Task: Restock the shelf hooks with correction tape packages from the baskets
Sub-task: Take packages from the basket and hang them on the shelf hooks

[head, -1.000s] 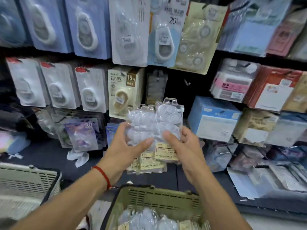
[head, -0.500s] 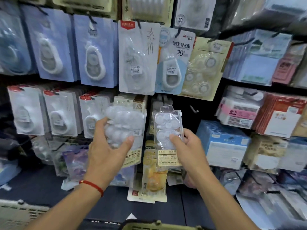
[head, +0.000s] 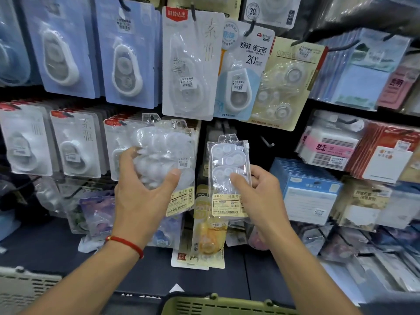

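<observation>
Hanging step: the right hand (head: 259, 196) pinches a single pack (head: 228, 176) at frame centre, thumb on front and fingers curled behind. The left hand (head: 143, 189) grips a stack (head: 163, 155) just left of it. Next, I judge, the pack's top hole must meet the bare hook (head: 267, 142) just upper right. A green basket (head: 218, 303) sits at the bottom edge.

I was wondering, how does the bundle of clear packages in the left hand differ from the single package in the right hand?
The left hand grips a thick bundle of clear plastic correction tape packages, fanned and tilted; the right hand pinches one flat clear package, held upright. The bundle overlaps the hanging cards behind it, while the single package sits before a dark gap near a bare hook. Both show white round dispensers and yellow label cards at the bottom.
</observation>
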